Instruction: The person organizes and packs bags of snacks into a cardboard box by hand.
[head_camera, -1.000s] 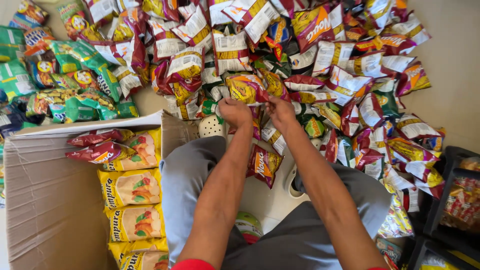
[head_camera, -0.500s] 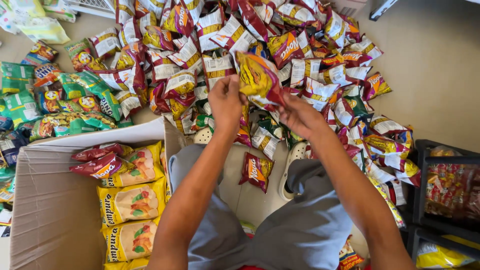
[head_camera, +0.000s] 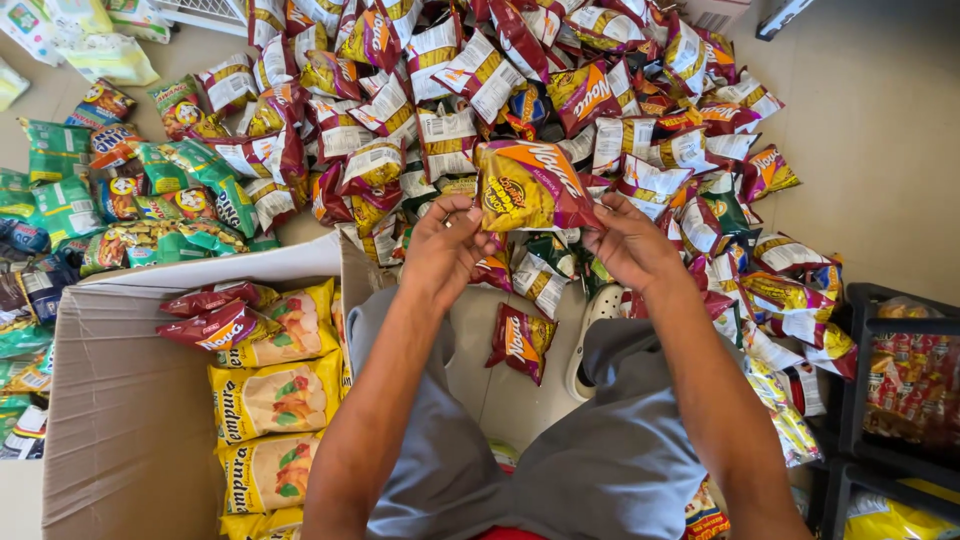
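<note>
I hold one small snack bag (head_camera: 530, 185), yellow and maroon, up in front of me over the floor. My left hand (head_camera: 445, 245) grips its lower left corner and my right hand (head_camera: 625, 240) grips its lower right edge. Behind it spreads a big heap of maroon, yellow and white snack bags (head_camera: 450, 90). A single maroon bag (head_camera: 520, 340) lies on the floor between my knees. To my left stands an open cardboard box (head_camera: 110, 420) holding a row of yellow snack bags (head_camera: 272, 400) with two red ones (head_camera: 215, 320) at its far end.
Green and mixed-colour snack bags (head_camera: 120, 200) lie at the far left. A white shoe (head_camera: 595, 320) shows by my right knee. Black crates (head_camera: 900, 390) with more packets stand at the right. Bare beige floor (head_camera: 880, 120) lies at the upper right.
Both hands lifted a yellow and maroon bag out of the heap and raised it toward me. The view tilted so more of the box and floor shows.
</note>
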